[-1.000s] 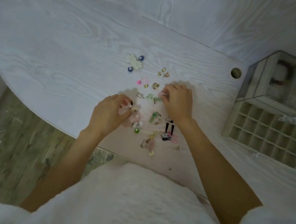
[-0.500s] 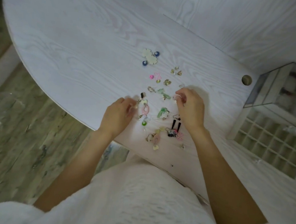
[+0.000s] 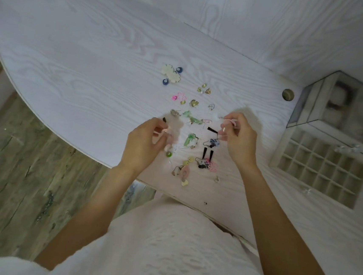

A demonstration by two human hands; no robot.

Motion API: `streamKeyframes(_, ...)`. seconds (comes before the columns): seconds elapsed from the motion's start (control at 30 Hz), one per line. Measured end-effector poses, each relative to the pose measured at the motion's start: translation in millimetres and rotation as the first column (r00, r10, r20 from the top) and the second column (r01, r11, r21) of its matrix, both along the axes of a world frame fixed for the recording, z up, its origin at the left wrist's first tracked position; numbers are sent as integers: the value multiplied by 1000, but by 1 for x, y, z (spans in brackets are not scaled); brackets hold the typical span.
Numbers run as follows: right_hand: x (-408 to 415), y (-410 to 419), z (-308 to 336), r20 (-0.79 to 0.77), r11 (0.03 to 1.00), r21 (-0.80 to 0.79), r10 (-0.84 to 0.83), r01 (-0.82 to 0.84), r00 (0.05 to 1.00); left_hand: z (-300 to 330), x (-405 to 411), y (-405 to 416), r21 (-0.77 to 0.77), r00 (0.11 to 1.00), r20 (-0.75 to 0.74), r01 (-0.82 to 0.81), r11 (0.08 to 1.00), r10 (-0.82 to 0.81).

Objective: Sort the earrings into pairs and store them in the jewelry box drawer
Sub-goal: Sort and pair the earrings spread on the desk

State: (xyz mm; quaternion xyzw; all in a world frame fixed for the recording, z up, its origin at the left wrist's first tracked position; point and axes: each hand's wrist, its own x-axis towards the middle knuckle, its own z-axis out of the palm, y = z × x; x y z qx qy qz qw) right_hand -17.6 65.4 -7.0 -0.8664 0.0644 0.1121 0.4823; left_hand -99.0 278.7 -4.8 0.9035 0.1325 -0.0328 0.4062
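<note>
Several small earrings lie scattered on the white table (image 3: pixel 83 65): cream flowers with blue beads (image 3: pixel 171 75), gold studs (image 3: pixel 203 88), green pieces (image 3: pixel 191 118), black bars (image 3: pixel 207 154) and pink shapes. My left hand (image 3: pixel 142 144) pinches a pale pink earring (image 3: pixel 169 134) just above the pile. My right hand (image 3: pixel 239 139) pinches another pale pink earring (image 3: pixel 231 121) by its hook, lifted off the table. The jewelry box (image 3: pixel 343 108) stands at the right, its drawer (image 3: pixel 319 168) pulled out with many small square compartments.
A round cable hole (image 3: pixel 288 94) sits in the table near the box. The table's curved edge runs along the left, with wood-look floor (image 3: pixel 18 166) below. My white top fills the bottom of the view.
Both hands have lifted from the pile, each with a pale pink earring pinched. The right hand moved right, away from the earrings. The view has shifted slightly.
</note>
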Motion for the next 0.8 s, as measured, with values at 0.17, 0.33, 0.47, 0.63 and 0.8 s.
streamKeyframes(0.17, 1, -47, -9, 95, 958, -270, -76, 99, 993, 6, 56, -77, -79, 958, 56, 286, 955, -282)
streamKeyframes(0.33, 8, -69, -13, -5, 942, -320, -111, 104, 994, -18, 105, -150, 6, 911, 30, 412, 911, -412)
streamKeyframes(0.47, 2, -79, -14, -30, 919, -392, -55, 39, 998, -34, 116, -171, 101, 896, -42, 443, 891, -441)
streamKeyframes(0.63, -4, -81, -12, 23, 851, -525, 20, -5, 1000, -40, 112, -175, 85, 903, -4, 429, 899, -430)
streamKeyframes(0.8, 6, -85, -19, -13, 864, -503, 29, -31, 999, -42, 111, -183, 33, 936, -10, 352, 935, -352)
